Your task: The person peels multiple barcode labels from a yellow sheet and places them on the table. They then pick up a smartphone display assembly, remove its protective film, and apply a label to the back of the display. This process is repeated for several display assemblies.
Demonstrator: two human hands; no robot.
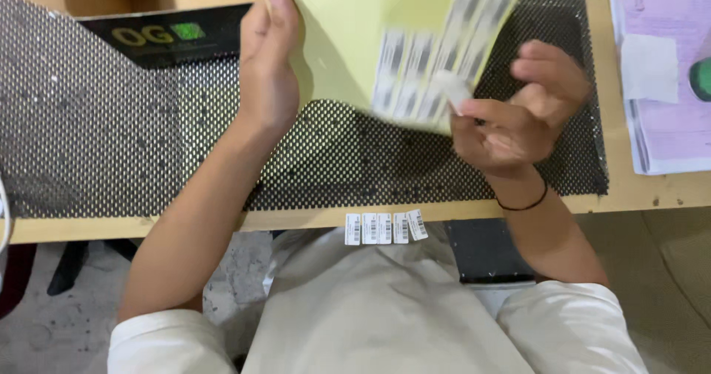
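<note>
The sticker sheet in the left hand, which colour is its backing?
Pale yellow backing on the sticker sheet, seen best in the head view.

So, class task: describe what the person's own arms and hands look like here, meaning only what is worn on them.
Both arms are bare from the elbow down, with white sleeves ending near the elbows. The right hand has a thin black band around its wrist. The left hand wears nothing visible: no ring, watch or glove. Neither hand is gloved.
</note>
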